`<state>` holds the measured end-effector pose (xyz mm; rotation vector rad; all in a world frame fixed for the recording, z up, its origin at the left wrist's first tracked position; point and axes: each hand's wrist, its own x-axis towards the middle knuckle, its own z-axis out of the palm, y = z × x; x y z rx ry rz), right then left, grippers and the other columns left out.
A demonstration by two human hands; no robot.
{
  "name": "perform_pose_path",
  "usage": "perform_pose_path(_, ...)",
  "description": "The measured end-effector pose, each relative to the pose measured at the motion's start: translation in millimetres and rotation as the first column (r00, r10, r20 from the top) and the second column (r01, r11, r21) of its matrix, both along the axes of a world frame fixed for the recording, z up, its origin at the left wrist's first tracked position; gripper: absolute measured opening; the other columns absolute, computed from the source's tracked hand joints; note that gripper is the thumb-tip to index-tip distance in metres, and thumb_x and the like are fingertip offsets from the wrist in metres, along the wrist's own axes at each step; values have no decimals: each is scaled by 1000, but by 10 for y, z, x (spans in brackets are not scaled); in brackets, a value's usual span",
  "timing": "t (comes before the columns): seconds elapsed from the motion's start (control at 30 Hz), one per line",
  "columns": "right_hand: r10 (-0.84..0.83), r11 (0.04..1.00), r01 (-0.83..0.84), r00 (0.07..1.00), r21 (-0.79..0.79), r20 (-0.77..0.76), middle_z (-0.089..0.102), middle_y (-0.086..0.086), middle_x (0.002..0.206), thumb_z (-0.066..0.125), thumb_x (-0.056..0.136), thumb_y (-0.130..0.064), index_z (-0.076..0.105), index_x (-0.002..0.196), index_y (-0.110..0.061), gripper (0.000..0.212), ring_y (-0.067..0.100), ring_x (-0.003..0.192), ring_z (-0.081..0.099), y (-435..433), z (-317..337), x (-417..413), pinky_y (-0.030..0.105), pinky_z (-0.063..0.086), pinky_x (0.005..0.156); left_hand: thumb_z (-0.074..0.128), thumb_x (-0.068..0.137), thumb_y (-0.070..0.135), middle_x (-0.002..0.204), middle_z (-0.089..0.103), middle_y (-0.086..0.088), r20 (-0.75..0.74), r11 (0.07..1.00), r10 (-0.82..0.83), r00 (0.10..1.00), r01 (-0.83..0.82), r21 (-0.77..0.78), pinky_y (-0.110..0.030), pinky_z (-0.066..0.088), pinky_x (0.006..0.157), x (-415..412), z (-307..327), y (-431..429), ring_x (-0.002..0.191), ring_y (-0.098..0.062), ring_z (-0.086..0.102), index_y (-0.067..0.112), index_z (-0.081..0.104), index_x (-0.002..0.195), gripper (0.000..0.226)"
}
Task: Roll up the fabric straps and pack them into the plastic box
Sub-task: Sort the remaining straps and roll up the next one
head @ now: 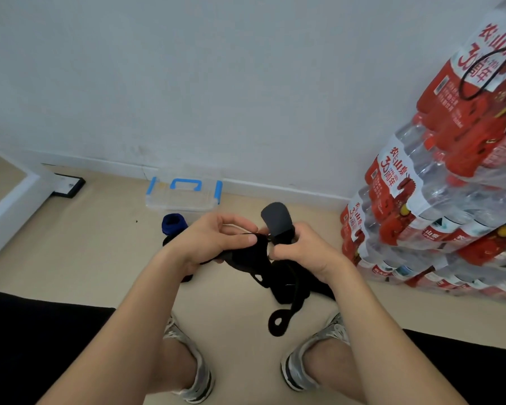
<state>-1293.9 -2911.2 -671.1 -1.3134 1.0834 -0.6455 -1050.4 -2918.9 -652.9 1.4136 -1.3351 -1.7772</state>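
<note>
A black fabric strap hangs between my two hands above the floor, its loose end curling down to a loop between my shoes. My left hand pinches the strap's upper edge. My right hand grips the strap's other end, where a grey tab sticks up above my fingers. A rolled blue strap lies on the floor behind my left hand. The clear plastic box with blue handle and latches stands by the wall, beyond the blue roll.
Stacked shrink-wrapped packs of water bottles with red labels fill the right side. A black-framed plate lies on the floor at the left by a white ledge. My shoes stand on the beige floor below.
</note>
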Motion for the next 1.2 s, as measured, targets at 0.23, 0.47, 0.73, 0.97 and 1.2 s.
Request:
perform_pose_path(0.23, 258, 931, -260, 965, 257, 45, 77, 17, 96, 78, 87, 2, 80, 99, -4, 13, 29, 87, 73, 49, 93, -15, 33, 60, 72, 89, 81, 55, 83, 82, -4, 90, 954, 211, 973, -184, -237, -23, 55, 62, 93, -51, -45, 69, -13, 75, 25, 80, 86, 32)
perform_pose_path(0.47, 139, 952, -158, 986, 264, 89, 67, 10, 83, 87, 77, -27, 80, 89, -15, 19, 20, 70, 63, 17, 149, -42, 28, 55, 56, 64, 99, 49, 80, 72, 2, 238, 756, 623, 745, -496, -427, -40, 56, 66, -13, -213, -28, 89, -29, 69, 25, 71, 82, 30)
perform_pose_path(0.73, -236, 962, 199, 950, 189, 203, 82, 5, 96, 87, 74, -31, 84, 105, -18, 34, 15, 81, 76, -111, 195, 134, 23, 57, 67, 36, 106, 64, 105, 52, 4, 499, 744, 597, 628, -201, -638, -41, 29, 105, -323, -121, 85, 117, -23, 39, 25, 69, 67, 64)
perform_pose_path(0.97, -289, 952, 247, 921, 182, 262, 68, -8, 64, 78, 80, -24, 82, 117, -17, 38, 8, 52, 58, -137, 282, 154, 22, 45, 50, 68, 99, 34, 117, 72, 17, 213, 866, 250, 945, -120, -486, -41, 57, 103, -400, -40, 155, 112, -2, 70, 39, 71, 114, 16)
perform_pose_path(1.2, -387, 922, 380, 915, 82, 115, 81, 1, 93, 84, 86, -54, 72, 110, -20, 44, 15, 74, 76, -160, 258, 181, 28, 57, 57, 64, 107, 14, 100, 84, 9, 186, 901, 213, 959, -119, -417, -44, 64, 95, -429, -59, 157, 97, -9, 80, 29, 74, 126, 26)
